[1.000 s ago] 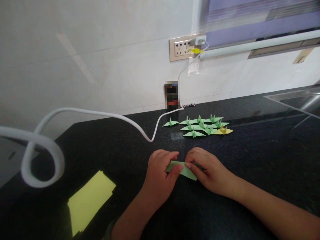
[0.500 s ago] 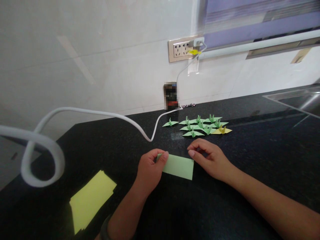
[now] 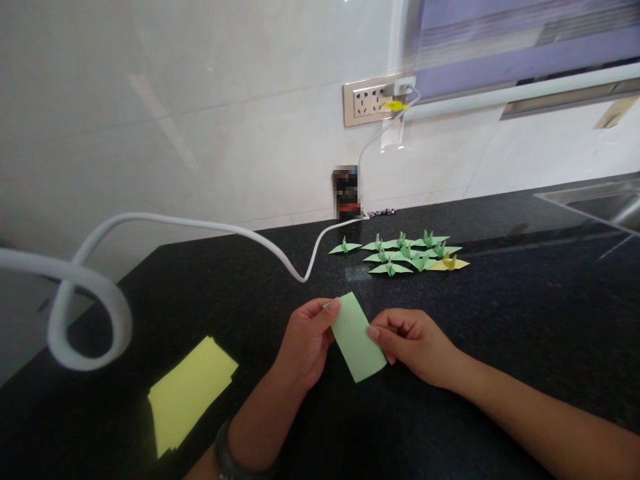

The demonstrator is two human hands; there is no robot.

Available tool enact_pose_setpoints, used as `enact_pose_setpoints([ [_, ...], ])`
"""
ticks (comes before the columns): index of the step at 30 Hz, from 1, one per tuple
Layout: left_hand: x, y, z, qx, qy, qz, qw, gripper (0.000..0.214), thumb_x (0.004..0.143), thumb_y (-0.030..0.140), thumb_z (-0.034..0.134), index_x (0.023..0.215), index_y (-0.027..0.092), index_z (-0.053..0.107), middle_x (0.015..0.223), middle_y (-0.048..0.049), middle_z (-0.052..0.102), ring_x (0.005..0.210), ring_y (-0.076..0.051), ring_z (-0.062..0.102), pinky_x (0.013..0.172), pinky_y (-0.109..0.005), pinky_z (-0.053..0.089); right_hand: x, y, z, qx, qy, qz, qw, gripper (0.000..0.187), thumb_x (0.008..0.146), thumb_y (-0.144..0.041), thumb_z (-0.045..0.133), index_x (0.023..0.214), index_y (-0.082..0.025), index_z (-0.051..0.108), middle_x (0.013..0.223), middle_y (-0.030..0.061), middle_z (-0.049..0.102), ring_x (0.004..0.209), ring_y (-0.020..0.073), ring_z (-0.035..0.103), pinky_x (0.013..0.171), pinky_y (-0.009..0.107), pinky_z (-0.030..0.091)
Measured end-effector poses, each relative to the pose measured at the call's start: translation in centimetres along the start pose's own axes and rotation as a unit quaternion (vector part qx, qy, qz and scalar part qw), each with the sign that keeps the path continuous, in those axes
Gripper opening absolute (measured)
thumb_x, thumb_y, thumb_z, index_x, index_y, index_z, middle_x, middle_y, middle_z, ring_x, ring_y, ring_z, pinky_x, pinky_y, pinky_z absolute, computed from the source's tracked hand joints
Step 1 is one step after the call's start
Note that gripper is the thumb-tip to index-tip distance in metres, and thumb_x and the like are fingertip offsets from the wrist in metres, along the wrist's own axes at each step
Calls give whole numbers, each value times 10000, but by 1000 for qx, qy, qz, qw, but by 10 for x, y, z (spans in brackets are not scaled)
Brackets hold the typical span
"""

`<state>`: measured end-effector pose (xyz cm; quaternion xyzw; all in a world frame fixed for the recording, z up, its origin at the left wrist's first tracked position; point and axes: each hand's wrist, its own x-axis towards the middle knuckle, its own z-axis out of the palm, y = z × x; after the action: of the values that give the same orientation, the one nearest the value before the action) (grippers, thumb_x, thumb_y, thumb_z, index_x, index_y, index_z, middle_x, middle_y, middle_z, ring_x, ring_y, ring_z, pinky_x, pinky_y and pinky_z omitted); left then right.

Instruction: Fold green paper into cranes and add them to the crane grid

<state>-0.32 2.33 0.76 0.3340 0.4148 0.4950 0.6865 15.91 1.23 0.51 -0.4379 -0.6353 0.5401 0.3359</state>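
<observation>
A green sheet of paper (image 3: 356, 341), oblong in outline, is held slantwise above the black countertop between both hands. My left hand (image 3: 311, 337) pinches its upper left edge, thumb on top and fingers underneath. On the opposite edge my right hand (image 3: 413, 343) has closed its thumb and fingertips. Beyond the hands stand several green folded paper cranes (image 3: 391, 268) in close rows, with one yellow paper crane (image 3: 450, 263) at their right end. To the left of my left arm lies a stack of yellow paper (image 3: 193, 393).
A thick white cable (image 3: 240, 230) loops over the counter's left side. A pixelated dark device (image 3: 347, 193) leans against the tiled wall, below a socket panel (image 3: 369, 101) with a plugged-in charger. A metal-rimmed edge (image 3: 590, 203) crosses the far right of the black countertop (image 3: 525, 320).
The green paper has turned clockwise from lying nearly level to a steep slant. My right hand has come down and taken its right edge; the view has shifted slightly.
</observation>
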Motion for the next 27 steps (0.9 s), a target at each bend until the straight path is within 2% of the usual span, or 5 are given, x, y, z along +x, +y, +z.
enact_pose_setpoints([
  [4, 2, 2, -2, -8, 51, -12, 999, 175, 667, 298, 596, 690, 135, 536, 526, 18, 539, 455, -80, 483, 457, -202, 360, 0, 4, -7, -142, 7, -110, 984, 208, 800, -287, 428, 749, -143, 570, 543, -22, 455, 498, 74, 411, 474, 191, 339],
  [8, 3, -1, -4, -4, 53, -21, 998, 192, 656, 310, 604, 687, 132, 538, 523, 19, 533, 452, -79, 486, 466, -210, 376, 0, 5, -16, -264, -2, -266, 927, 329, 742, -191, 509, 1070, -194, 482, 805, 32, 511, 696, 113, 479, 586, 223, 379],
  [11, 4, -4, -3, 15, 57, -19, 998, 201, 648, 316, 611, 694, 128, 553, 538, 16, 539, 461, -79, 490, 482, -219, 390, -1, 4, -17, -303, -54, -303, 902, 248, 769, -167, 470, 1004, -212, 533, 832, 38, 502, 722, 113, 476, 611, 227, 378],
  [20, -2, -6, 3, 58, -25, 2, 998, 196, 668, 315, 594, 713, 125, 615, 593, -5, 585, 547, -97, 529, 565, -238, 424, 5, 6, -8, -191, 60, -139, 970, 254, 801, -280, 440, 586, -151, 482, 588, -15, 438, 554, 82, 426, 524, 202, 351],
  [27, -5, -7, 5, 85, -45, 27, 995, 313, 742, 396, 479, 799, 128, 632, 665, -38, 615, 581, -115, 549, 578, -252, 429, 7, 9, -5, -138, 92, -62, 984, 268, 773, -341, 456, 584, -151, 460, 549, -26, 423, 523, 81, 386, 481, 194, 334],
])
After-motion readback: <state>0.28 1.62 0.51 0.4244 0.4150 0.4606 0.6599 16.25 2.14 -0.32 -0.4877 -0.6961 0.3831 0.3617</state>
